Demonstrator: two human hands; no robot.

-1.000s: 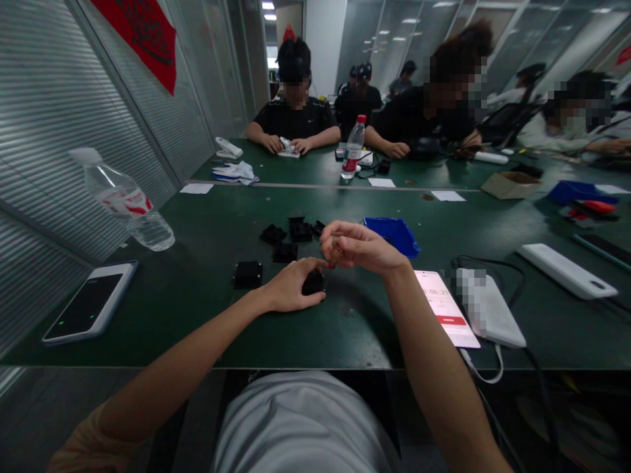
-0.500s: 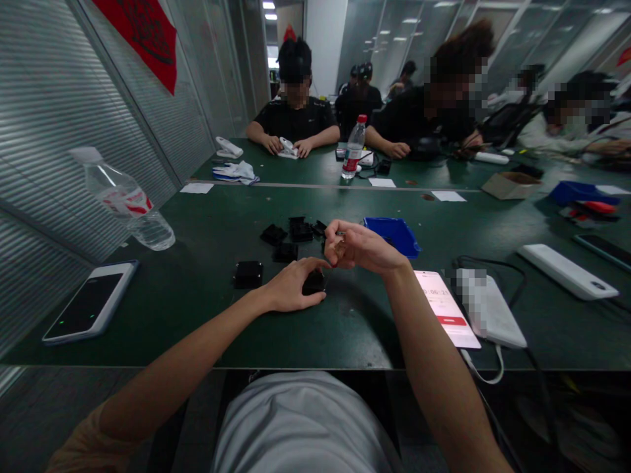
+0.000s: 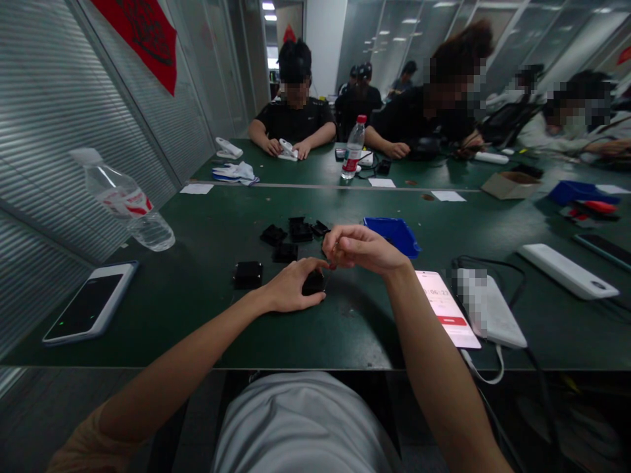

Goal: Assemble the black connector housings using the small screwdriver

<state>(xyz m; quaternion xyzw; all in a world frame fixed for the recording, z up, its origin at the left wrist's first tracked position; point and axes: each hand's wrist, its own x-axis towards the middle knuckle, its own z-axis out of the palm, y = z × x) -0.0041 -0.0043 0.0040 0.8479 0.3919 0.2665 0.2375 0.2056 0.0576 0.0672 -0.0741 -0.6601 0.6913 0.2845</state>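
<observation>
My left hand (image 3: 294,287) rests on the table, thumb and fingers closed around a small black box-shaped part (image 3: 314,283), which they partly cover. Just above its far right corner, my right hand (image 3: 359,247) is closed in a pinch. Whatever its fingertips hold is too small and too hidden to name. To the left of my left hand lies a similar black box-shaped part (image 3: 248,274). Beyond my hands is a loose group of black plastic pieces (image 3: 300,229). A blue tray (image 3: 409,244) stands behind my right wrist.
A lit phone (image 3: 451,322) and a white power bank (image 3: 497,309) with cables lie by my right forearm. At left are another phone (image 3: 89,302) and a tilted-looking water bottle (image 3: 129,200). Across the table, a person (image 3: 296,118) handles a white object; other people sit nearby.
My right hand has turned slightly, its fingers curling further inward, so the brownish bit seen between them is now mostly hidden. My left hand stays in place on the black part.
</observation>
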